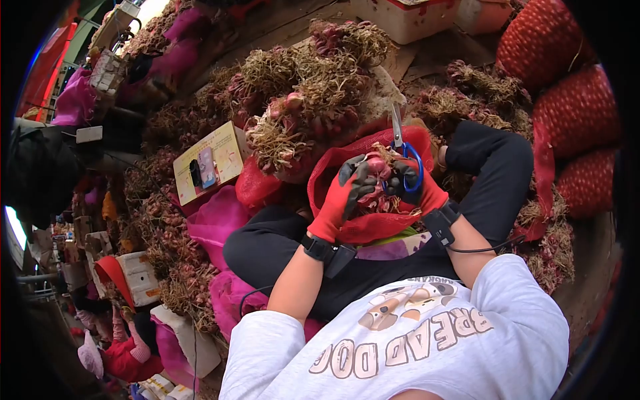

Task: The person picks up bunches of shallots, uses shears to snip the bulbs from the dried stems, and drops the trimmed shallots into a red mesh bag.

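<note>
My left hand (346, 193), in a red glove with dark grey fingers, is closed around a bunch of shallots (378, 168) with dry roots. My right hand (419, 189), gloved the same way, grips scissors (413, 160) by their blue handles. The blades point up and away from me and look slightly parted. Both hands are close together over an open red mesh bag (322, 175) in my lap, with loose shallots (379, 202) inside it. Just beyond the bag rises a heap of shallots with dried stalks (313, 87). The right fingertips are partly hidden by the handles.
A yellow box (227, 143) with a phone (207, 167) on it stands to the left. Filled red mesh sacks (577, 110) are stacked at right. More shallots (477, 97) lie around. A white foam box (407, 20) is at the back. Another person (127, 353) sits at lower left.
</note>
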A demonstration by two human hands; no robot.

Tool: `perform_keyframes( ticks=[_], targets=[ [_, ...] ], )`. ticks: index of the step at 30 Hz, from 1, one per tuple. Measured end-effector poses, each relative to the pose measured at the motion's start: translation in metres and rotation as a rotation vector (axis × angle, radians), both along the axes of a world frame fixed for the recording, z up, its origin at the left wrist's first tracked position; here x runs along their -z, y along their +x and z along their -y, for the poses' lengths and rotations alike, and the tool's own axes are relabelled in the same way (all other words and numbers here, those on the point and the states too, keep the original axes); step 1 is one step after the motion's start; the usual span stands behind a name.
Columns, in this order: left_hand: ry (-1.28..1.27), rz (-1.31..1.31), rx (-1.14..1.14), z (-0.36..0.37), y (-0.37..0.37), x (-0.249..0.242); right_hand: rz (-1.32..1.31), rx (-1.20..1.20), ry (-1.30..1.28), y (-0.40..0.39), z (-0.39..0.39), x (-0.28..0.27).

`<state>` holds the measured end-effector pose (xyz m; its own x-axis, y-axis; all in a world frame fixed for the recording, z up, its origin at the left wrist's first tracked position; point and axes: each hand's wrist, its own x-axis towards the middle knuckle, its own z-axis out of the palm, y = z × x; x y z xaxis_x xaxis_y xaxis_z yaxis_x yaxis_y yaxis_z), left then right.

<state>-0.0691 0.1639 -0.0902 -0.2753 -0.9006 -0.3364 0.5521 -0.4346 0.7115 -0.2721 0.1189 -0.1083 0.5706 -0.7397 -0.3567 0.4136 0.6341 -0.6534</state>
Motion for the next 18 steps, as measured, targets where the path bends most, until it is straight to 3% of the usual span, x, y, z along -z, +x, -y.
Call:
perform_keyframes(
  ticks=[1, 4, 5, 9, 12, 14, 15, 18],
  targets=[
    [-0.084, 0.277, 0.075, -0.001, -0.010, -0.011, -0.036, 0.031, 0.066, 0.000, 0.000, -0.001],
    [0.002, 0.199, -0.061, -0.007, -0.022, 0.003, -0.121, 0.100, 0.061, 0.004, -0.002, -0.011],
    [0.099, 0.084, -0.053, -0.007, -0.019, 0.012, -0.129, 0.076, 0.033, 0.004, -0.004, -0.016],
    [0.039, -0.122, -0.067, -0.009, -0.016, -0.003, -0.160, 0.029, -0.123, 0.003, -0.004, -0.022],
    [0.068, -0.334, -0.143, -0.008, -0.010, 0.014, -0.186, 0.120, -0.043, 0.008, 0.001, -0.018],
    [0.109, -0.445, -0.275, -0.005, 0.005, 0.037, -0.620, 0.066, -0.435, -0.002, 0.002, -0.014],
    [0.104, -0.467, -0.266, -0.003, 0.010, 0.022, -0.833, 0.039, -0.636, -0.005, 0.004, -0.012],
    [0.148, -0.492, -0.424, 0.001, 0.020, 0.016, -1.145, -0.195, -0.981, -0.017, -0.013, -0.066]
  ],
)
